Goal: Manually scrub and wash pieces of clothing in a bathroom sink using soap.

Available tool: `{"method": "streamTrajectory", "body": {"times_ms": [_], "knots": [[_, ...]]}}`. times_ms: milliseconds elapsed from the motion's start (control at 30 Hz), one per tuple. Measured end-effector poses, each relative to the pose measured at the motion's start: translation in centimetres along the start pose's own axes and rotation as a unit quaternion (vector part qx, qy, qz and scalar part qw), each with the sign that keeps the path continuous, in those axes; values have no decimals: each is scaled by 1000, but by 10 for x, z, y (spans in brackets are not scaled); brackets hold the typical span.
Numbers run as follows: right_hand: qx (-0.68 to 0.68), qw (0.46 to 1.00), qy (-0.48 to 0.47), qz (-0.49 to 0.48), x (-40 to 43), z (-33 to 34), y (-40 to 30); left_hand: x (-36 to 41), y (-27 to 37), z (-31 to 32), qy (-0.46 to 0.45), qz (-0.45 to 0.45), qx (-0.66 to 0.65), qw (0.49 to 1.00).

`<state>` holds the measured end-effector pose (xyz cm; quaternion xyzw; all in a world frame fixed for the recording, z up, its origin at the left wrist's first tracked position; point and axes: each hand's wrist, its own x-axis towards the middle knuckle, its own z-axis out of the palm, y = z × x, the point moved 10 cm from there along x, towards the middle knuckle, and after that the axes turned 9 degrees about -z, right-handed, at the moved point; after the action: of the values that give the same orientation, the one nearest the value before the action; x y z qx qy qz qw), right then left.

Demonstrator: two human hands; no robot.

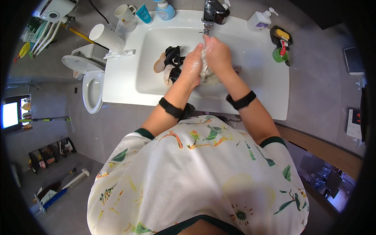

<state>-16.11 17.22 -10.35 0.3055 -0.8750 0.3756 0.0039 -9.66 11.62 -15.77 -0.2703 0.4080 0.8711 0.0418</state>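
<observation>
Wet and shiny, my left hand point(191, 66) grips one side of a bunched pale cloth point(206, 70) over the white washbasin point(258, 85). My right hand point(218, 55) grips the same cloth from the other side, just below the chrome faucet point(208, 17). Part of the cloth hangs down between my wrists, and my fingers hide much of it. To the left in the basin lies a small heap of fabric: black pieces point(172, 55), a tan piece point(159, 63) and a cream piece point(168, 75). Behind my right wrist shows a bit of brownish fabric point(236, 69).
Along the basin's back rim stand a mug point(123, 12), a teal tube point(144, 14), a blue pump bottle point(165, 11) and a white pump bottle point(260, 20). A paper roll point(107, 37) is at left, a soap dish point(281, 35) and green cup point(279, 55) at right. A toilet point(93, 91) stands left.
</observation>
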Motion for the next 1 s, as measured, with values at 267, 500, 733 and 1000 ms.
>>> {"method": "streamTrajectory", "body": {"times_ms": [267,500,733,1000], "knots": [[-76,996,3,-42,4,-2,-9,-7,-1,-3,-4,-34,-77,996],[-112,932,89,-334,-16,-8,-65,3,2,-16,16,-17,-149,989],[166,986,6,15,6,-17,17,-6,40,-42,5,13,-205,979],[-5,973,-49,-227,-43,7,-95,33,-18,-64,9,-34,-221,975]]}}
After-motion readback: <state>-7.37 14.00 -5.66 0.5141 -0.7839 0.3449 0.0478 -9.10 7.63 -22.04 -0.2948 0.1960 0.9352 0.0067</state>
